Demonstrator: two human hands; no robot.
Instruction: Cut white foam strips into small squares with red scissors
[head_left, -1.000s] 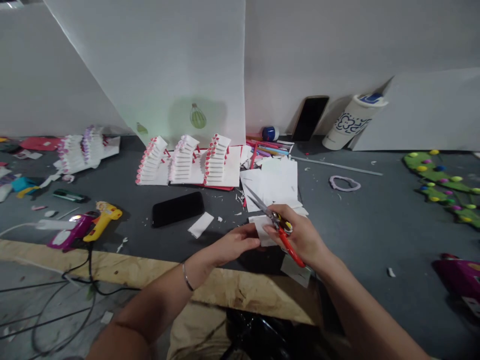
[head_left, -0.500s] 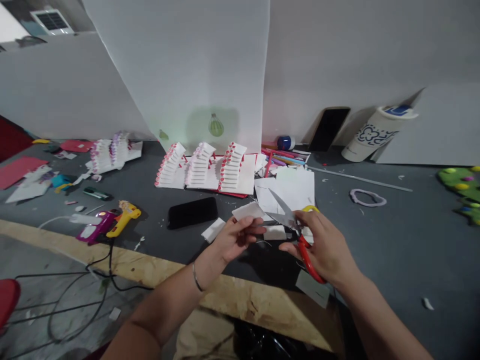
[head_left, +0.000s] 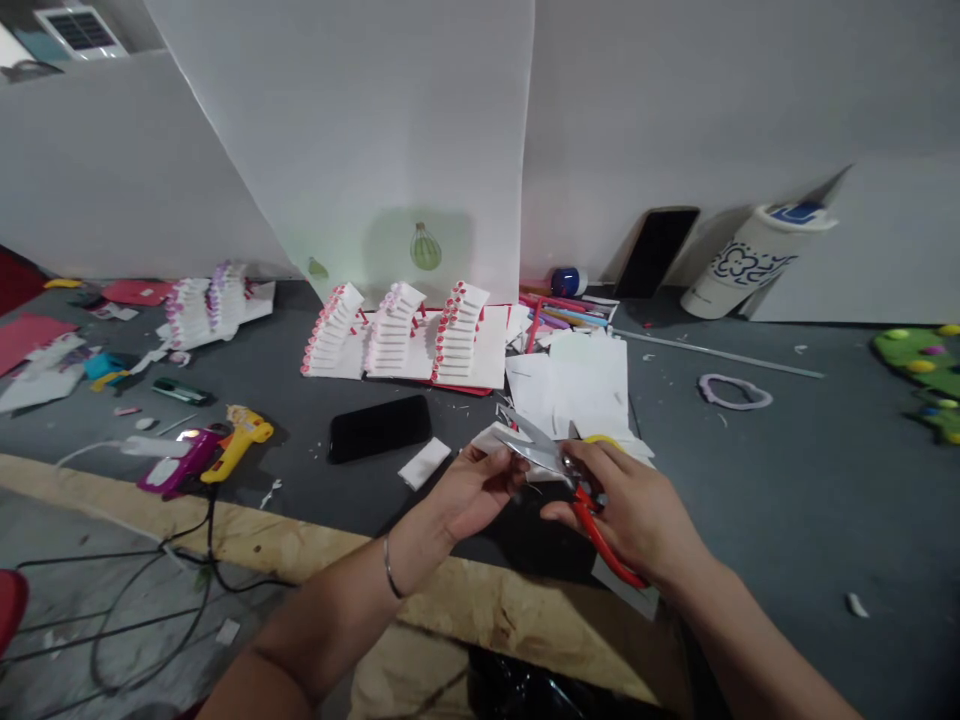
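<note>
Between the fingers of my left hand [head_left: 478, 492] is a small piece of white paper [head_left: 489, 436]. My right hand [head_left: 637, 505] grips red-handled scissors [head_left: 600, 540], whose blades reach left across the paper at my left fingertips. A yellow handle [head_left: 602, 440] shows behind my right fingers. White paper sheets [head_left: 585, 375] lie just beyond the scissors. A small white card [head_left: 424, 463] rests on the table left of my left hand, beside a black phone [head_left: 381, 428]. Three stepped white models with red dots [head_left: 459, 340] stand behind the phone.
A yellow glue gun [head_left: 238, 445] and a purple power strip [head_left: 184, 462] sit at the left, cables hanging over the table edge. At the back right stand a second phone [head_left: 657, 252] and a white cup [head_left: 739, 265]. A lilac ring [head_left: 735, 392] lies to the right.
The scissors have moved left, and their blades now lie over the paper in my left hand. The view has shifted slightly.
</note>
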